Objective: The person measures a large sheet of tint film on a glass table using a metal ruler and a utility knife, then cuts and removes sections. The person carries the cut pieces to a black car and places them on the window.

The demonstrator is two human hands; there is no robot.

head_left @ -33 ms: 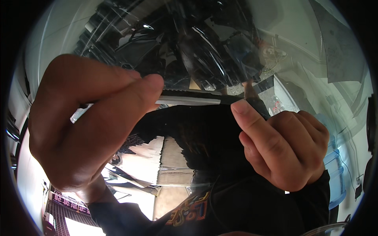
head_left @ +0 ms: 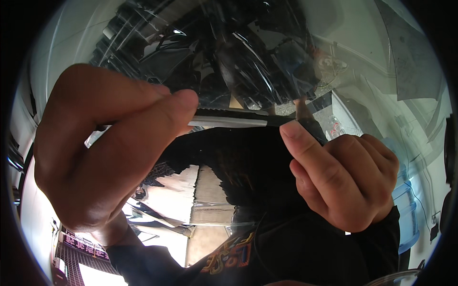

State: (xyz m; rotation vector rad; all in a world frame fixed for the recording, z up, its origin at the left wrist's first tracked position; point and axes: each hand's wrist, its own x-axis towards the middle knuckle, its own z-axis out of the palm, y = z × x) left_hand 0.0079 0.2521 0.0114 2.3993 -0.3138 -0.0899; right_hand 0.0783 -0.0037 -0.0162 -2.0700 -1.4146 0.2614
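Note:
A slim dark strip with a pale grey band (head_left: pixel 234 122) along its near side stretches between my hands in mid-air. Its upper edge looks finely ridged near the left end; the exact kind of thing is unclear. My left hand (head_left: pixel 102 148) pinches the left end between thumb and forefinger, covering that end. My right hand (head_left: pixel 350 178) is closed at the other end, its thumb lying along the dark part and its other fingers curled in. What lies inside the right fingers is hidden.
Glossy black, plastic-wrapped items (head_left: pixel 238 62) fill the area beyond my hands. An open pale box (head_left: pixel 350 112) stands at the right, with a blue translucent water jug (head_left: pixel 405 219) lower down. A grey sheet (head_left: pixel 412 57) hangs at the upper right.

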